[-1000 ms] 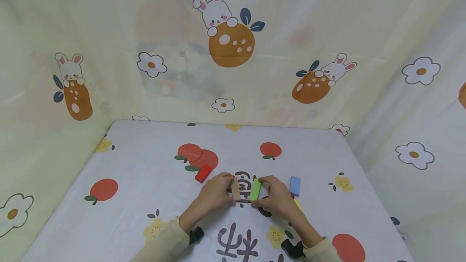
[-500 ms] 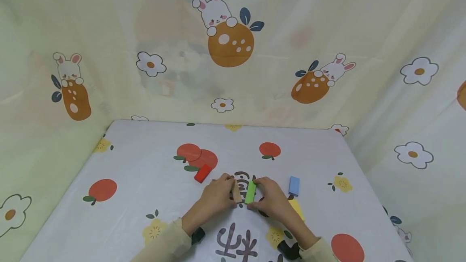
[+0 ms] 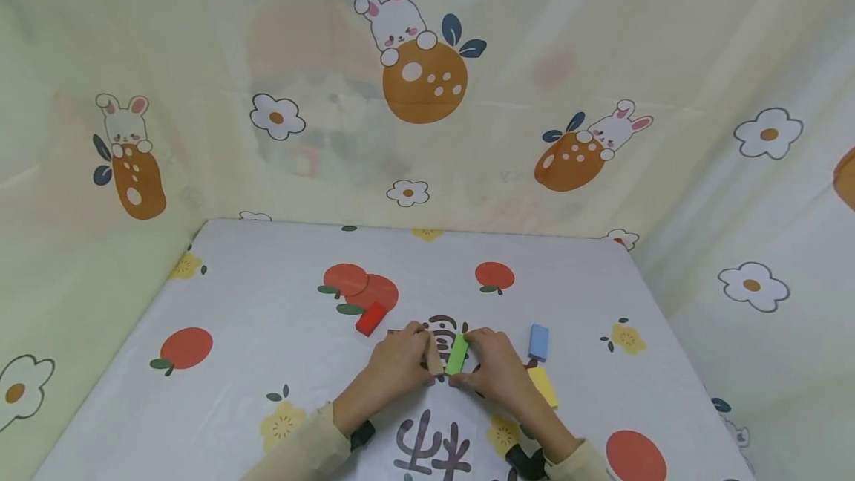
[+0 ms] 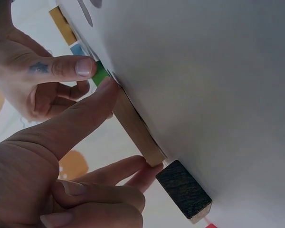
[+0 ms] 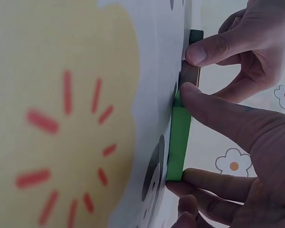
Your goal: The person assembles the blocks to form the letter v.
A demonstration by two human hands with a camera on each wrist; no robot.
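Note:
In the head view my left hand [image 3: 395, 361] pinches a plain wooden block [image 3: 433, 357] by its two ends, thumb at the near end. My right hand [image 3: 497, 364] grips a bright green block [image 3: 457, 355] the same way. The two blocks stand side by side at the table's middle, a narrow gap between them, slightly angled to each other. Seen from the left wrist, the wooden block [image 4: 135, 126] lies along the tablecloth, and a black-topped block [image 4: 183, 189] sits just past its far end. From the right wrist, the green block [image 5: 179, 137] rests close on the cloth.
A red block [image 3: 371, 318] lies beyond my left hand. To the right of my right hand are a blue block [image 3: 538, 343] and a yellow block [image 3: 543, 387], the latter beside the forearm. A patterned cloth [image 3: 267, 318] covers the table, with printed curtains [image 3: 320, 36] around it.
My right hand has slid the green block left, narrowing the gap to the wooden block. More of the yellow block now shows. The left hand has hardly moved, still pinching the wooden block.

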